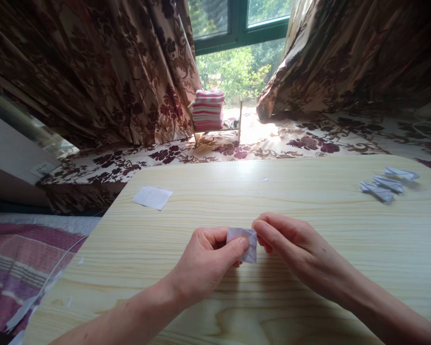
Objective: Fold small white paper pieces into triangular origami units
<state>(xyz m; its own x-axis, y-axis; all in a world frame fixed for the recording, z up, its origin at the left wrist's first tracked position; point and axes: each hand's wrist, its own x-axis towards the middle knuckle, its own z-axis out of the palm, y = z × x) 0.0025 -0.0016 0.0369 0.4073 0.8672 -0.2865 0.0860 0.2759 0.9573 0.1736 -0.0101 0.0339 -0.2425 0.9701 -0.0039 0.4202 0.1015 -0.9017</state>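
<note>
Above the middle of the wooden table (pixel 129 268), my left hand (pixel 208 254) grips a small folded piece of white paper (pixel 250 254), thumb lying across its front and fingers behind. Crease lines show on the paper, which is roughly square. My right hand (pixel 290 239) is closed, its thumb and forefinger pinched together at the paper's upper right corner. Whether those fingertips hold the corner or only touch it is hard to see.
Several folded paper pieces (pixel 388 184) lie at the table's far right. A flat paper sheet (pixel 153 197) rests at the far left, with small scraps (pixel 80 261) near the left edge. Behind, a small rack (pixel 215 129) holds folded striped cloths (pixel 208 110) before the window.
</note>
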